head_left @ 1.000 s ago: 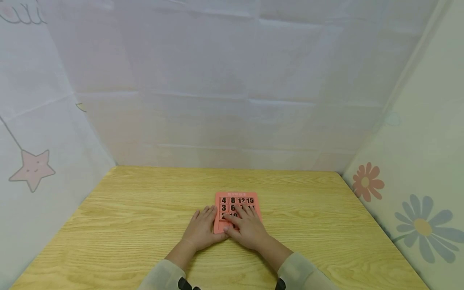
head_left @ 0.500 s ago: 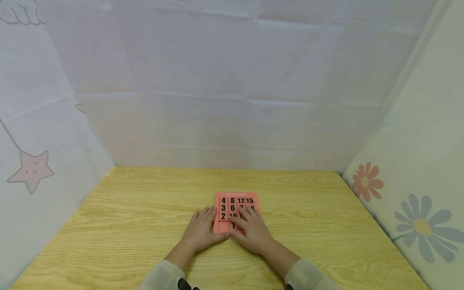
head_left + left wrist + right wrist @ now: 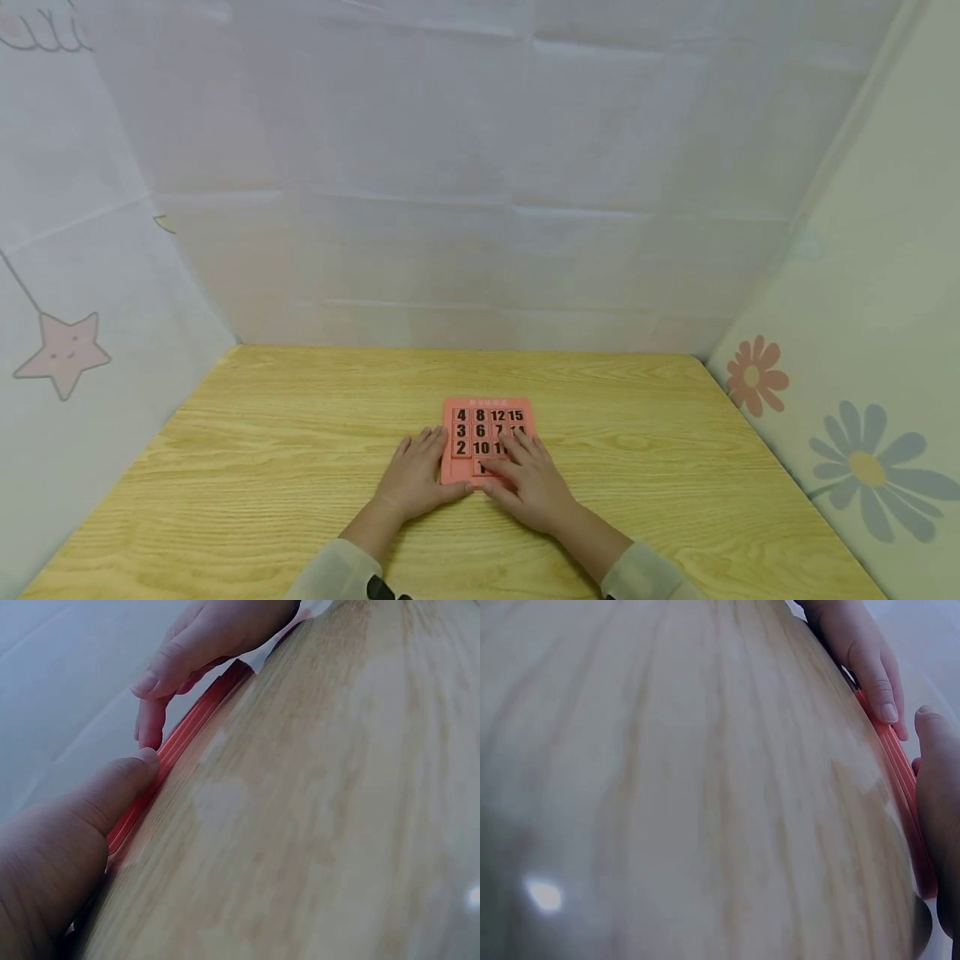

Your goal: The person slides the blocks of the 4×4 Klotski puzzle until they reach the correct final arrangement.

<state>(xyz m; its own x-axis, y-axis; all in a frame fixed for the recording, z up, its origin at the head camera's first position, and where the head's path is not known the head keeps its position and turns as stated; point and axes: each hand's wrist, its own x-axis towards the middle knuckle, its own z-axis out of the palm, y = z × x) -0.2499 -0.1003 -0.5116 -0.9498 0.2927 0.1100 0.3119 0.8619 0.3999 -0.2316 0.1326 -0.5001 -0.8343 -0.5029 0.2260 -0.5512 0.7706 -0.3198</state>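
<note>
A pink sliding number puzzle (image 3: 459, 472) lies flat on the table, with black numbers on its tiles. Its near-left slot has no tile, and the tile marked 1 sits just right of that gap. My left hand (image 3: 412, 480) rests against the puzzle's left side with straight fingers, its thumb (image 3: 120, 787) along the near edge. My right hand (image 3: 534, 485) spreads over the near-right part, hiding several tiles. One of its fingertips is at the 1 tile; whether it presses cannot be told. Its thumb (image 3: 501, 495) lies by the near edge.
The wood-grain table (image 3: 300, 433) reaches back to a pale cloth wall (image 3: 480, 208). Printed cloth also hangs on both sides, with a pink star (image 3: 62, 354) at left and flowers (image 3: 867, 468) at right.
My right hand has shifted right and slightly toward me, uncovering the 2, 10 and part of the 11 tile. The left hand and the puzzle have hardly moved.
</note>
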